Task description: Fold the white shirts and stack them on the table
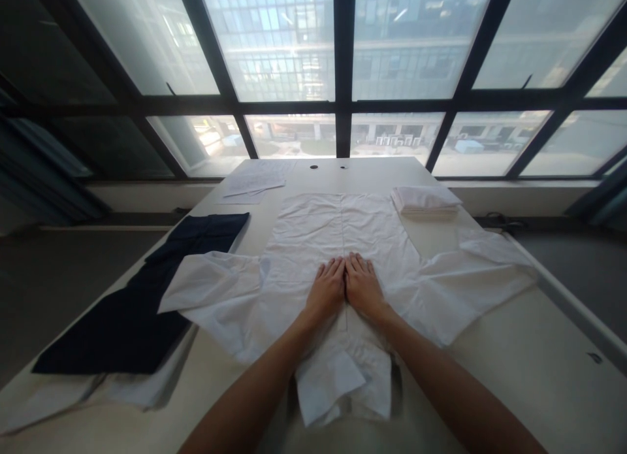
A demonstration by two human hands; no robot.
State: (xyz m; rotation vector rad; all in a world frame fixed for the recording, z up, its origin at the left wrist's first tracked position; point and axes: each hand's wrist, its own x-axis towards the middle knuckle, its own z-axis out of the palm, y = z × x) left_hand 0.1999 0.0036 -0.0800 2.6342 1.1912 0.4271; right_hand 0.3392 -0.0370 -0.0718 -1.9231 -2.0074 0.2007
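Note:
A white long-sleeved garment [313,232] lies spread on the table, its sleeves out to both sides and a seam running down its middle. Its narrower end, with a loose flap, points toward me and looks crumpled. My left hand [327,285] rests flat on the cloth just left of the seam, fingers stretched away from me. Beside it, nearly touching, my right hand [363,283] lies flat just right of the seam. Neither hand grips anything. The left sleeve overlaps a dark navy cloth [132,310].
The white table [533,349] reaches toward large windows with black frames [344,68]. Sheets of paper [255,179] lie at its far left, a folded white cloth [426,199] at the far right. More white cloth [142,389] shows beneath the navy one. Curtains hang at both sides.

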